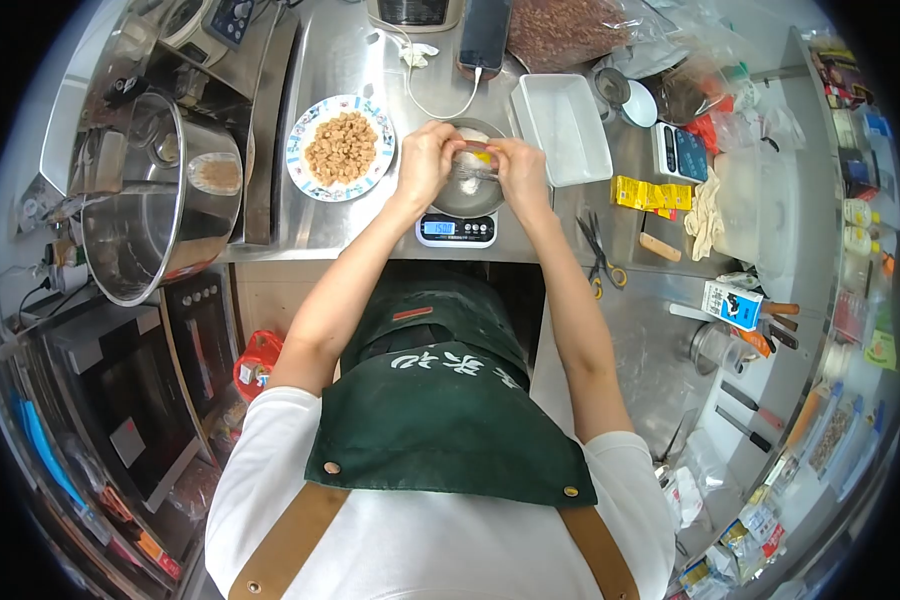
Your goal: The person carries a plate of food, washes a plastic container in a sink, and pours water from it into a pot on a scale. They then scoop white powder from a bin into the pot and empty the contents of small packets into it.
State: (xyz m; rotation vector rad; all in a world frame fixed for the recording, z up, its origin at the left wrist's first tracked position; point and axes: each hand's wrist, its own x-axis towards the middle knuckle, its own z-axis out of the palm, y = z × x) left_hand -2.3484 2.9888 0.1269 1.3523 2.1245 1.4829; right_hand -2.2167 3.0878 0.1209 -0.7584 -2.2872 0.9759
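Both hands are over a round metal bowl (467, 196) that sits on a small digital scale (456, 230) with a lit blue display. White powder shows in the bowl. My left hand (427, 160) is closed at the bowl's upper left, its fingertips pinching one side of something small and partly see-through with a yellow patch, perhaps a packet (479, 157). On the other side, my right hand (519, 166) pinches the same thing. A patterned plate (294, 152) of light brown chunks (341, 148) stands left of my left hand.
A white rectangular tub (567, 130) stands right of the bowl. Farther right are yellow packets (651, 193), scissors (600, 258) and another scale (680, 153). A large metal pot (166, 235) is at the left. A phone (485, 38) with a cable lies beyond the bowl.
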